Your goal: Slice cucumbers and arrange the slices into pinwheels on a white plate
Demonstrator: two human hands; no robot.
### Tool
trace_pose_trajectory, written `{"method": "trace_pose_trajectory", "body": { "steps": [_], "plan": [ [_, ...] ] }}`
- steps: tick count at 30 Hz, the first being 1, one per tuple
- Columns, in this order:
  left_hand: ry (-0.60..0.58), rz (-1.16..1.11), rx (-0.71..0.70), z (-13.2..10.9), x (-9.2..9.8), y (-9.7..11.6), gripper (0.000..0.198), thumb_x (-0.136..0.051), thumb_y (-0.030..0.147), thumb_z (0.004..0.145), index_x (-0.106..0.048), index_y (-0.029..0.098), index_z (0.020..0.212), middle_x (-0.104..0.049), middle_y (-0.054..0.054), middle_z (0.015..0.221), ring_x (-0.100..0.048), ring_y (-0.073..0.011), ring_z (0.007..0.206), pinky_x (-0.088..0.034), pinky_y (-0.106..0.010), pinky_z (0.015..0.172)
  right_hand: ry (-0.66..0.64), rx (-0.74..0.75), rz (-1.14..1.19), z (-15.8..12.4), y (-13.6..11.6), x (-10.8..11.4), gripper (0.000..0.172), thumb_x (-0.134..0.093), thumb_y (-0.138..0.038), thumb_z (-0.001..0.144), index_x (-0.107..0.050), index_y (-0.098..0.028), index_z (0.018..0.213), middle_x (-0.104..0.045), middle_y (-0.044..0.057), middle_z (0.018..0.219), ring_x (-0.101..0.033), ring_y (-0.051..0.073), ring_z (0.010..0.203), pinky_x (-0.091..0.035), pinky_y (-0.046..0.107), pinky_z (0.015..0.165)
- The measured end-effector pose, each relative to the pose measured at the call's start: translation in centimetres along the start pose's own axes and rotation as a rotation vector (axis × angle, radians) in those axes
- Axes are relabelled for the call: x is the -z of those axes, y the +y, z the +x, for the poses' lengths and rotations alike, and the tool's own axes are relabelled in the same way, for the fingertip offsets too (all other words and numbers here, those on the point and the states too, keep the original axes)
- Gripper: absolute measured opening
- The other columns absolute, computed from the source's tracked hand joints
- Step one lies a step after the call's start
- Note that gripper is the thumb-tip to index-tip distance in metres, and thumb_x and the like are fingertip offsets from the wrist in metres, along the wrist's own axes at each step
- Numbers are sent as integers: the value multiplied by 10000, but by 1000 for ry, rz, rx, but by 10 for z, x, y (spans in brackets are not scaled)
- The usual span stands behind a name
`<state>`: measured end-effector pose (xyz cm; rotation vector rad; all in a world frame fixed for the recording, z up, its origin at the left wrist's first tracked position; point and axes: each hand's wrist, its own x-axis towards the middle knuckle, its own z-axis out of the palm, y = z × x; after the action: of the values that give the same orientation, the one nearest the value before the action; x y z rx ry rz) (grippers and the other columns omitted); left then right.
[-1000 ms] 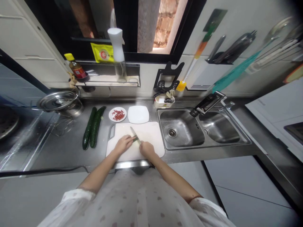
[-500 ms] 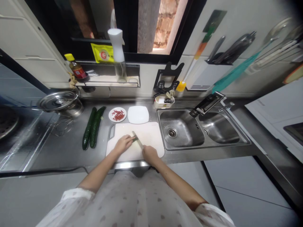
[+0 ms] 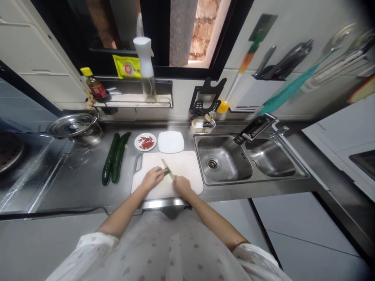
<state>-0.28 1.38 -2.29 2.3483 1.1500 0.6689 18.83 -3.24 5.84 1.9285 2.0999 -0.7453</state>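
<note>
On the white cutting board (image 3: 187, 166), my left hand (image 3: 151, 178) presses its closed fingers on a small green piece (image 3: 166, 172), seemingly cucumber, partly covered by the fingertips. My right hand (image 3: 182, 186) grips the handle of a kitchen knife (image 3: 165, 165). Its blade slants up and left across the board, right by the left fingertips and against the green piece. Two whole cucumbers (image 3: 112, 158) lie side by side on the counter left of the board. Behind the board stand a small plate of chopped red bits (image 3: 145, 142) and a white square plate (image 3: 171, 142).
A double steel sink (image 3: 224, 158) with a black-and-steel faucet (image 3: 253, 128) adjoins the board on the right. A lidded pot (image 3: 84, 130) is at the back left. A narrow shelf (image 3: 131, 102) carries a sauce bottle (image 3: 95, 84) and a spray bottle (image 3: 146, 70).
My right hand and the knife have shifted slightly left, toward my left hand. My left hand stays in nearly the same place on the green piece.
</note>
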Motion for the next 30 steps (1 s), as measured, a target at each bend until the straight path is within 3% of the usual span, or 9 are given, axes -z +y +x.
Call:
{"method": "trace_pose_trajectory", "body": {
  "steps": [10,30],
  "plan": [
    [4,-6,4,0,-1,-2,362,-456,273,933,-617,263,1257,-601,-52,930,-550,-157,849,-458,-278,795,-47,-17,-46,-19,7,-3,317,-364,-158,919,-611,-121,1113,-682,146,1026,-644,230,968,-455,299,769],
    [-16,-19,19,0,-1,-1,364,-460,261,927,-616,251,1256,-611,-52,932,-553,-157,852,-452,-281,805,-19,6,-12,4,2,-5,318,-381,-141,907,-623,-125,1113,-684,139,1057,-635,216,999,-454,285,805]
  ]
}}
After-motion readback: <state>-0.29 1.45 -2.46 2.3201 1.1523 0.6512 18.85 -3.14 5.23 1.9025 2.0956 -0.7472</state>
